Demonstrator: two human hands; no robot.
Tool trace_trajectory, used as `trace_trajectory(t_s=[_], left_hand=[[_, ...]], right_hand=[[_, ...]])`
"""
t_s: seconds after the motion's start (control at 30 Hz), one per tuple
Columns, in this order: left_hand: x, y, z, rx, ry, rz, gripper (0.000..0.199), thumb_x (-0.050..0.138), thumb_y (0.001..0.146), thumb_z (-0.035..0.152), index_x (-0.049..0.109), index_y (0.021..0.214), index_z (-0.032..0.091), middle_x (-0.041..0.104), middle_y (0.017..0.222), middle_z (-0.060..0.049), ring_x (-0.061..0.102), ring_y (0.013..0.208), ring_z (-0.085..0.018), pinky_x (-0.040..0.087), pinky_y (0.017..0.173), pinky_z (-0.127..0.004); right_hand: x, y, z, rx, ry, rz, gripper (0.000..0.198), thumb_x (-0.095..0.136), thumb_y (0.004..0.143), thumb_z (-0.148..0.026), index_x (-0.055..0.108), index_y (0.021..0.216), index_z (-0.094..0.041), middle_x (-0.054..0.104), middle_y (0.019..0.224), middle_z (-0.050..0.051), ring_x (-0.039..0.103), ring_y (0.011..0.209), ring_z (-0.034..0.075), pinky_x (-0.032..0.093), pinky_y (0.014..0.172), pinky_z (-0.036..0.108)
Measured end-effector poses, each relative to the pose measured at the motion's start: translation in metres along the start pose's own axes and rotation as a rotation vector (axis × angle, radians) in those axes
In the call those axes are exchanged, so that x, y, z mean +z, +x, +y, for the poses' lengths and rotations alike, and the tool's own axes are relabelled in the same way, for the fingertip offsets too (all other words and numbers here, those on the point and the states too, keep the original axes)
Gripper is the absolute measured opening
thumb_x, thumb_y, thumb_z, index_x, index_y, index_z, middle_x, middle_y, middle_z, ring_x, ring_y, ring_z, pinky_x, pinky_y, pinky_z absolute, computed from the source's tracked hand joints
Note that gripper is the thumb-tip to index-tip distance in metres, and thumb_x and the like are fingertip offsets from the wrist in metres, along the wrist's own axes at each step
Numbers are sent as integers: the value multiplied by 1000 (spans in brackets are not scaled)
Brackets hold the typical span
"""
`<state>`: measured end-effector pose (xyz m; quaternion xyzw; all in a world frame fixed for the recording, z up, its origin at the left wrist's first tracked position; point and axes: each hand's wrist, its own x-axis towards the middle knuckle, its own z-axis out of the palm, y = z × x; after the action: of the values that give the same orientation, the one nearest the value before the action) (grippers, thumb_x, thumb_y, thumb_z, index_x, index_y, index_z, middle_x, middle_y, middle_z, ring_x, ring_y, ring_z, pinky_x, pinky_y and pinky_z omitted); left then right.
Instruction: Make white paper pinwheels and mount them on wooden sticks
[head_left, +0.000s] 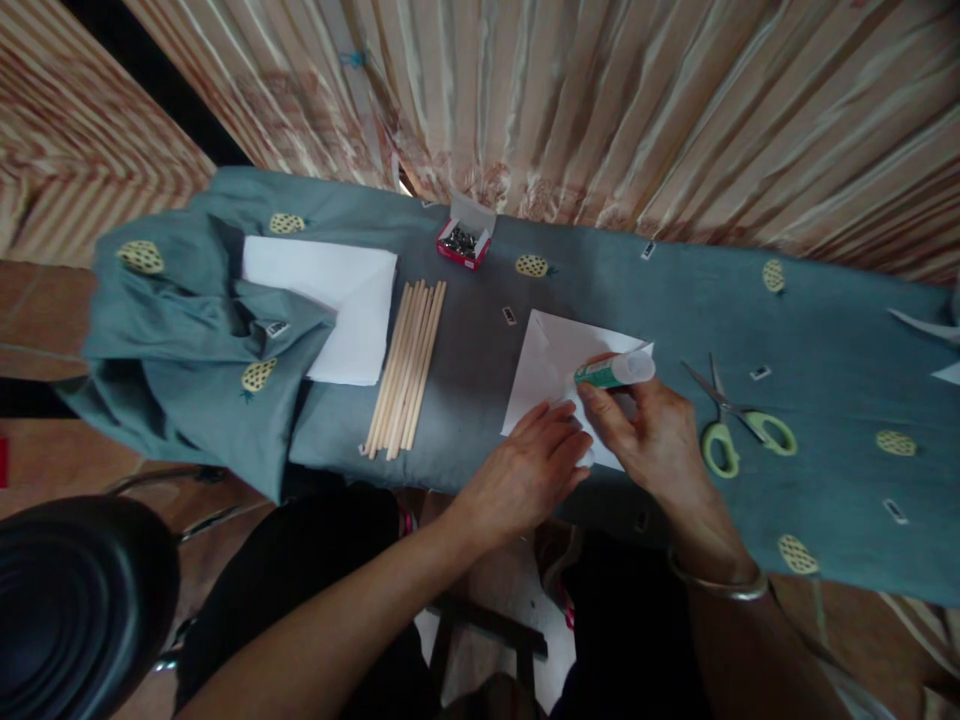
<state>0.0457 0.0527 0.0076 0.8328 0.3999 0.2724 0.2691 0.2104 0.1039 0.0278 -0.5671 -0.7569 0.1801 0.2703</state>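
Note:
A folded sheet of white paper lies on the cloth in front of me. My right hand grips a green and white glue stick, tilted low over the middle of this sheet. Resting on the paper's lower left part is my left hand, fingers stretched out over it. Something whitish shows beneath the left fingertips, and I cannot tell whether it is a paper flap. Scissors with light green handles lie to the right of my right hand, blades apart.
Several wooden sticks lie side by side on the left, next to a stack of white paper. Behind stands an open red box of small metal pieces. A green cloth covers the table, bunched at left. A black stool stands lower left.

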Motion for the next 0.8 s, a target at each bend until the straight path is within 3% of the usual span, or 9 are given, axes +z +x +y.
trace_trajectory(t_s=[0.3, 0.8], left_hand=[[0, 0, 0, 12, 12, 21, 21, 46, 95, 23, 55, 111, 11, 66, 113, -12, 48, 132, -25, 37, 115, -45], [0, 0, 0, 13, -2, 26, 21, 46, 96, 24, 54, 112, 12, 65, 113, -13, 48, 132, -25, 38, 113, -48]], right_hand=[[2, 2, 1, 22, -65, 40, 29, 50, 91, -47, 62, 94, -20, 71, 79, 9, 68, 72, 25, 53, 68, 37], [-5, 1, 1, 23, -51, -4, 31, 50, 92, -45, 62, 102, -19, 73, 87, 9, 70, 75, 24, 53, 71, 36]])
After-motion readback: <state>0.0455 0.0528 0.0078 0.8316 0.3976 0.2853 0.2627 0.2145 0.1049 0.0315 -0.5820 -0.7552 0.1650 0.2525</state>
